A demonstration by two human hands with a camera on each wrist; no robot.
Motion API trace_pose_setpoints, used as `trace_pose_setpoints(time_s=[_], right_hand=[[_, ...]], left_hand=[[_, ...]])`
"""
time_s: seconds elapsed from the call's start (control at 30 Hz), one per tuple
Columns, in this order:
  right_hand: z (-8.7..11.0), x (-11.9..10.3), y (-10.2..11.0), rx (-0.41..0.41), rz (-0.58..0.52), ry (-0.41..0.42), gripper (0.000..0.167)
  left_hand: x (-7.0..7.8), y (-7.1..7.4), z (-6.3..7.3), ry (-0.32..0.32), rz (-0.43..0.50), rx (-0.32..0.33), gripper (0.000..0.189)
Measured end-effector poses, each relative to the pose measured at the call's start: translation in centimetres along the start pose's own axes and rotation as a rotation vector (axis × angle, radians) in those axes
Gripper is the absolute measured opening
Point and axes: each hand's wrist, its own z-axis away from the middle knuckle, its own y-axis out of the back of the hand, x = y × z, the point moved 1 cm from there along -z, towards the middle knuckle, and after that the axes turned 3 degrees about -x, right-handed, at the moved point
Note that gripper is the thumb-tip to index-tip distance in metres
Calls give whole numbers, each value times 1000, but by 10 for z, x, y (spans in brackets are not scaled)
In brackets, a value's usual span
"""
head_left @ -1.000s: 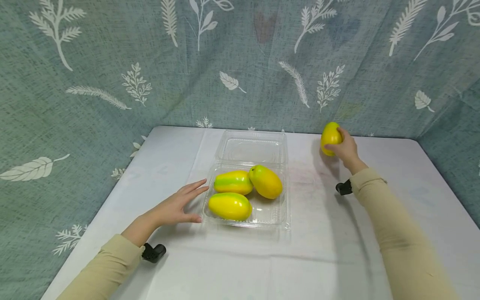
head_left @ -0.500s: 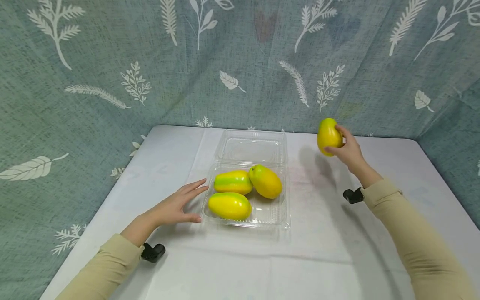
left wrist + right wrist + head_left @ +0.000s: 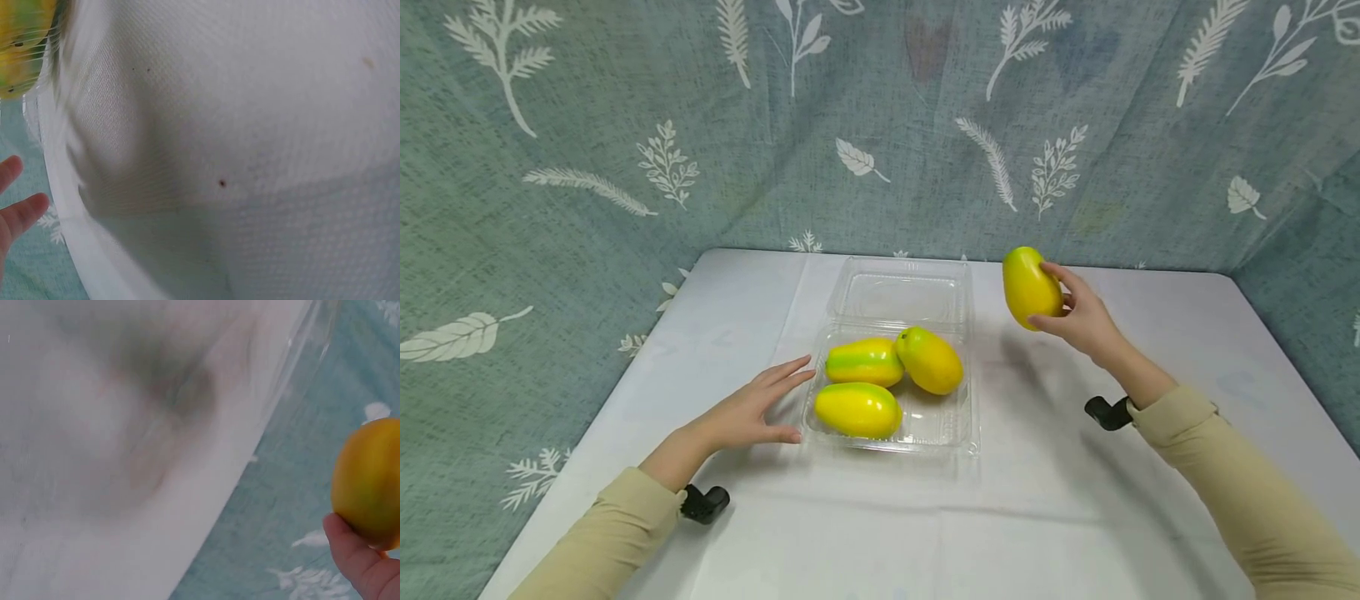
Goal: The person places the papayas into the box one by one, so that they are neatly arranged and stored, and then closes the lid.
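Observation:
My right hand (image 3: 1090, 325) grips a yellow-green papaya (image 3: 1027, 287) between thumb and fingers, above the table at the back right. In the right wrist view, the thumb presses the underside of that papaya (image 3: 369, 481). Three more papayas lie in a clear plastic clamshell box (image 3: 943, 429): one at the back left (image 3: 865, 362), one at the front left (image 3: 857, 410) and one tilted at the right (image 3: 931, 361). My left hand (image 3: 737, 417) holds nothing; its fingers are spread close to the box's left side. Whether the fingertips touch the box, I cannot tell.
The box's hinged clear lid (image 3: 900, 298) lies folded back behind it. A white cloth (image 3: 880, 533) covers the table. A green leaf-patterned curtain (image 3: 760, 167) stands along the back and both sides.
My right hand has lifted the papaya off the table and carried it left, towards the box. My left hand and the papayas in the box have stayed in place.

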Motion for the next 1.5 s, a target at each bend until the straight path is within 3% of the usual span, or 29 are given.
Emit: trace_pose_setpoints(time_s=[0.53, 0.77, 1.07, 1.5], right_hand=[[31, -17, -39, -145, 43, 290, 70], [41, -22, -55, -224, 111, 439, 67], [50, -30, -74, -331, 174, 468, 65], [52, -39, -100, -413, 268, 504, 63]], left_hand=[[-2, 0, -1, 6, -17, -2, 84], [-1, 2, 0, 18, -13, -5, 84], [0, 2, 0, 8, 1, -1, 84], [1, 1, 0, 15, 11, 1, 84]])
